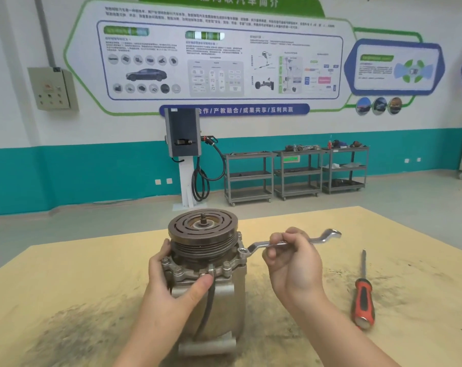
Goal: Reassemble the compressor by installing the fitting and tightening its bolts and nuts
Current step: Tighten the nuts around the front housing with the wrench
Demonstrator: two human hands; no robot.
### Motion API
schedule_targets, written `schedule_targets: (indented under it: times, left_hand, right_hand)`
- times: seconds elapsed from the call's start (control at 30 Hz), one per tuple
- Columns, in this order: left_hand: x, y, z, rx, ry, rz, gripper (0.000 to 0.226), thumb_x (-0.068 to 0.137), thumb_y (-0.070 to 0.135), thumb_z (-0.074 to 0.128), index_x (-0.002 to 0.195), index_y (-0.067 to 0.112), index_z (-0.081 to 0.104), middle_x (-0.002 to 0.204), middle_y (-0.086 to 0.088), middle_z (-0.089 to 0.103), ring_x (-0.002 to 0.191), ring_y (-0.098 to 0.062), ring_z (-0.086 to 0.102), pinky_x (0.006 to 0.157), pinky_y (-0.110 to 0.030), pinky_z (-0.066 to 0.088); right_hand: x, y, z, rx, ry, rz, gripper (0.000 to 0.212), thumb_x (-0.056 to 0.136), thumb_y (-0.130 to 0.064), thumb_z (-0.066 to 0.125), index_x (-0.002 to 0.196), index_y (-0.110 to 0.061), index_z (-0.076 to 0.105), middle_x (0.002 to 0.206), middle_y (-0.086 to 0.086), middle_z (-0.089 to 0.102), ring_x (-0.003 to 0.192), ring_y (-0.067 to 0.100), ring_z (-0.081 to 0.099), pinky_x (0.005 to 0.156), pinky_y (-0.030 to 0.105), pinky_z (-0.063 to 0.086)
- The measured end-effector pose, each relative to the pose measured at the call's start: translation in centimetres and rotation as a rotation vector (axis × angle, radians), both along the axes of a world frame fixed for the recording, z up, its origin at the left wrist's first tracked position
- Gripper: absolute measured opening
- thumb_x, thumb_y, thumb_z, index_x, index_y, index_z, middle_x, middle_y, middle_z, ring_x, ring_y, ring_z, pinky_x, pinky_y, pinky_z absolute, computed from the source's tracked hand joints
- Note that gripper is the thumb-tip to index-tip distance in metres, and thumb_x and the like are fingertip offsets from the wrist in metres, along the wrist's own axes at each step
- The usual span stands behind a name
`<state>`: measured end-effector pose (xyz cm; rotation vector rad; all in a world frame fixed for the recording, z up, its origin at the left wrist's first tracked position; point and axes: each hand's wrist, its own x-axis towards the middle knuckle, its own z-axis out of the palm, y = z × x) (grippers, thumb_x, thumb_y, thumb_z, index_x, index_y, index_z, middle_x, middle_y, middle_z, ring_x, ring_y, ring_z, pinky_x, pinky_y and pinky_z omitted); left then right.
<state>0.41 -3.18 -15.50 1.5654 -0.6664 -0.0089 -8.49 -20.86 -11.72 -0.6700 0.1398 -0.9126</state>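
A metal compressor [224,308] stands upright on the wooden table, its grooved pulley [202,229] on top with a threaded shaft sticking up at its centre. Bolts ring the flange [195,271] below the pulley. My left hand [171,284] grips the compressor's left side, thumb across the front of the flange. My right hand [290,263] holds a silver offset ring spanner [317,238] by its shank. The spanner's ring end sits on a bolt [242,251] at the flange's right side.
A red-and-black screwdriver [362,295] lies on the table [65,287] to the right of my right hand. The tabletop is stained with dark grime. Beyond it stand a charging post [183,144] and three grey shelf carts [296,173] by the wall.
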Motion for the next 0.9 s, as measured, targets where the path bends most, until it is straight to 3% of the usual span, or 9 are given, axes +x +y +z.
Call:
schedule_targets:
  times: [0.2, 0.43, 0.6, 0.7, 0.8, 0.9]
  left_hand:
    - [-0.7, -0.2, 0.1, -0.041, -0.039, 0.000, 0.070, 0.049, 0.070, 0.067, 0.108, 0.072, 0.029, 0.123, 0.037, 0.047, 0.105, 0.030, 0.042, 0.080, -0.008, 0.036]
    - [-0.9, -0.3, 0.4, -0.078, -0.047, -0.006, 0.072, 0.051, 0.061, 0.067, 0.114, 0.060, 0.033, 0.124, 0.032, 0.049, 0.101, 0.032, 0.043, 0.078, -0.003, 0.037]
    - [-0.7, -0.4, 0.1, -0.069, -0.054, -0.001, 0.069, 0.051, 0.062, 0.068, 0.112, 0.059, 0.035, 0.138, 0.014, 0.050, 0.115, 0.010, 0.048, 0.081, -0.006, 0.036]
    - [-0.8, -0.4, 0.0, -0.069, -0.061, 0.002, 0.067, 0.052, 0.062, 0.067, 0.111, 0.061, 0.034, 0.134, 0.015, 0.052, 0.111, 0.018, 0.046, 0.080, -0.007, 0.037]
    - [-0.8, -0.5, 0.0, -0.073, -0.069, 0.000, 0.067, 0.051, 0.065, 0.065, 0.110, 0.062, 0.033, 0.128, 0.020, 0.053, 0.104, 0.028, 0.044, 0.078, -0.003, 0.038]
    - [-0.6, -0.6, -0.1, -0.082, -0.059, -0.001, 0.068, 0.051, 0.062, 0.068, 0.111, 0.060, 0.036, 0.130, 0.020, 0.053, 0.106, 0.026, 0.045, 0.079, -0.005, 0.037]
  right_hand:
    - [-1.7, 1.5, 0.0, -0.213, -0.038, -0.165, 0.020, 0.093, 0.007, 0.032, 0.091, -0.012, 0.039, 0.056, 0.011, 0.059, 0.041, 0.022, 0.047, 0.042, 0.025, 0.040]
    - [1.1, -1.3, 3.1, -0.086, 0.231, 0.219, 0.012, 0.104, -0.012, 0.034, 0.096, -0.009, 0.043, 0.051, 0.003, 0.042, 0.037, 0.013, 0.028, 0.036, 0.022, 0.024]
    - [1.1, -0.7, 0.8, -0.037, 0.086, 0.075, 0.013, 0.103, -0.007, 0.033, 0.094, -0.012, 0.041, 0.051, 0.002, 0.047, 0.036, 0.013, 0.031, 0.036, 0.020, 0.028]
    - [-0.5, 0.3, -0.6, -0.092, -0.005, -0.058, 0.013, 0.100, -0.001, 0.033, 0.095, -0.010, 0.042, 0.056, 0.005, 0.056, 0.038, 0.015, 0.040, 0.038, 0.022, 0.034]
    - [-1.8, 1.1, -0.7, -0.080, -0.044, -0.041, 0.015, 0.093, 0.003, 0.036, 0.092, -0.010, 0.045, 0.057, 0.006, 0.055, 0.042, 0.016, 0.044, 0.040, 0.022, 0.036]
    - [-2.8, 1.8, -0.9, -0.165, -0.067, -0.074, 0.015, 0.086, 0.004, 0.042, 0.088, -0.011, 0.047, 0.061, 0.011, 0.056, 0.047, 0.020, 0.047, 0.043, 0.023, 0.040]
